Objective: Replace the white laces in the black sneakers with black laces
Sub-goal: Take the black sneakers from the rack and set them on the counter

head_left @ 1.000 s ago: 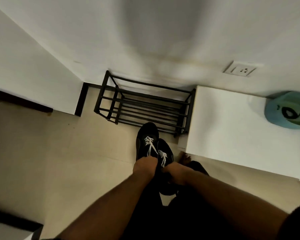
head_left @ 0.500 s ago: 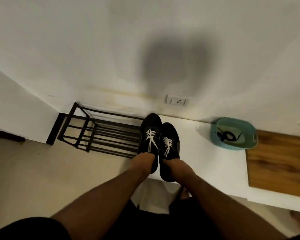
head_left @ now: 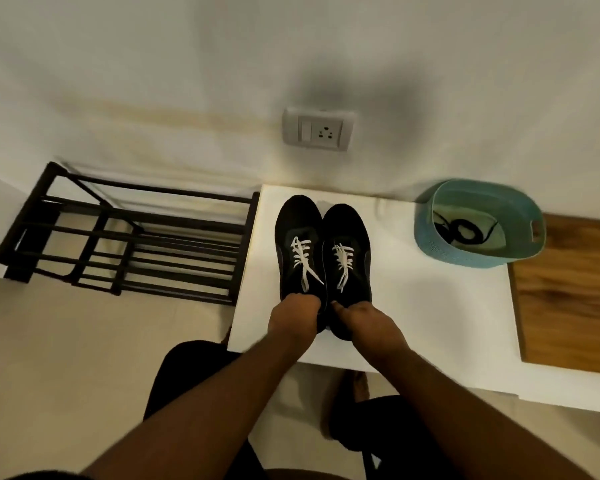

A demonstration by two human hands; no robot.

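Two black sneakers with white laces stand side by side on a white table (head_left: pixel 430 313), toes toward the wall. My left hand (head_left: pixel 293 317) grips the heel of the left sneaker (head_left: pixel 297 220). The heel of the right sneaker (head_left: pixel 349 226) is held in my right hand (head_left: pixel 364 320). The white laces (head_left: pixel 303 259) are threaded and hang loose over the tongues. Black laces (head_left: pixel 463 232) lie coiled inside a teal basket (head_left: pixel 440 252) at the table's back right.
A black metal shoe rack (head_left: pixel 136 237) stands on the floor left of the table, against the wall. A wall socket (head_left: pixel 317 129) sits above the sneakers. A wooden board (head_left: pixel 568 292) covers the table's right side. My legs are below the table's front edge.
Both hands carried the sneakers up from the floor beside the rack and over onto the white table, where they now rest. The view has swung right, bringing the basket and board in.
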